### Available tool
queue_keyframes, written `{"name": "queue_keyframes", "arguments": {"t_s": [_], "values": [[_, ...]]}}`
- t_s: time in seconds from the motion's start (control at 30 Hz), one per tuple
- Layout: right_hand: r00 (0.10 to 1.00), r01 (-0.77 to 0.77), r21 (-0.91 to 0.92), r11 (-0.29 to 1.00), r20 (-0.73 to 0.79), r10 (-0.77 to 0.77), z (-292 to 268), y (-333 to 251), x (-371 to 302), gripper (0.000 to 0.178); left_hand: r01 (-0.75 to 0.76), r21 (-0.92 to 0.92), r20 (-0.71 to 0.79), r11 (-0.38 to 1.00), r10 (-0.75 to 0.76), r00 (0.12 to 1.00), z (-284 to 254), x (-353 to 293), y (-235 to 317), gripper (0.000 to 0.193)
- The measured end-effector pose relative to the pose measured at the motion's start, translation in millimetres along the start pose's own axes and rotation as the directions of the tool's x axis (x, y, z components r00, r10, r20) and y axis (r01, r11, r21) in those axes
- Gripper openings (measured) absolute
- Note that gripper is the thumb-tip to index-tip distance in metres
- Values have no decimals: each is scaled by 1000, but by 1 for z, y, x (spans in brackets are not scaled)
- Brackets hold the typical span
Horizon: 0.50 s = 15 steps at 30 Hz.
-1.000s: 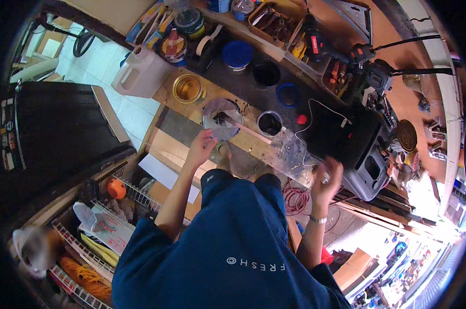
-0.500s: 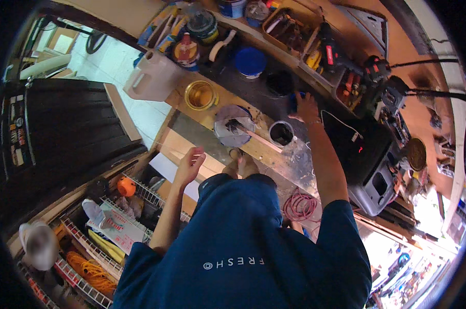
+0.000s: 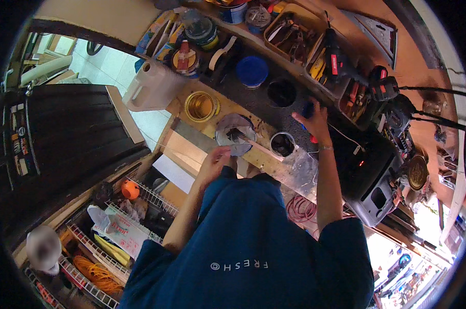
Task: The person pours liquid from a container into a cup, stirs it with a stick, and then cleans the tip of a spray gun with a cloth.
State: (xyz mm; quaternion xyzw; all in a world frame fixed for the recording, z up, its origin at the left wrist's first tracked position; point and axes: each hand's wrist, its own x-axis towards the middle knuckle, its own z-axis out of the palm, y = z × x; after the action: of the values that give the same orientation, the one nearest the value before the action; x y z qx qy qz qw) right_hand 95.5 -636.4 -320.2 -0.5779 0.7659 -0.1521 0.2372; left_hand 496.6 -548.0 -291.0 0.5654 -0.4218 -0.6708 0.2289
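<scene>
Brought the left hand (image 3: 216, 160) in over the last half second, from well off at 8 o'clock to the near edge of the disc (image 3: 223, 133), and eased the right hand (image 3: 316, 122) slightly toward 3 o'clock. Left fingers bent and close together at 7 o'clock of the disc; cannot tell whether touching or pinching it. Right thumb and fingers apart about the blue lid (image 3: 307, 109), partly hidden, at 3 o'clock from the disc; cannot tell whether clamped on it. On the table (image 3: 253, 106), a dark smear on the disc and a stick (image 3: 265, 150) lying across its edge, pointing to 4 o'clock, with the black tin (image 3: 283, 144) just beside. At 10 o'clock from the disc, a gold tin (image 3: 202, 106) near, a pale jug (image 3: 153, 88) farther off. Well apart, toward 12 to 1 o'clock, a blue tub (image 3: 252, 71).
</scene>
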Motion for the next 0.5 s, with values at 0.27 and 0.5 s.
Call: {"name": "queue_keyframes", "arguments": {"t_s": [0.27, 0.5], "values": [[971, 77, 880, 469, -172, 164, 11, -18, -32, 73, 49, -175, 99, 983, -32, 995, 68, 98, 38, 41], [907, 308, 792, 528, -411, 87, 43, -27, 5, 85, -42, -189, 141, 981, 70, 988, 88, 135, 79, 43]]}}
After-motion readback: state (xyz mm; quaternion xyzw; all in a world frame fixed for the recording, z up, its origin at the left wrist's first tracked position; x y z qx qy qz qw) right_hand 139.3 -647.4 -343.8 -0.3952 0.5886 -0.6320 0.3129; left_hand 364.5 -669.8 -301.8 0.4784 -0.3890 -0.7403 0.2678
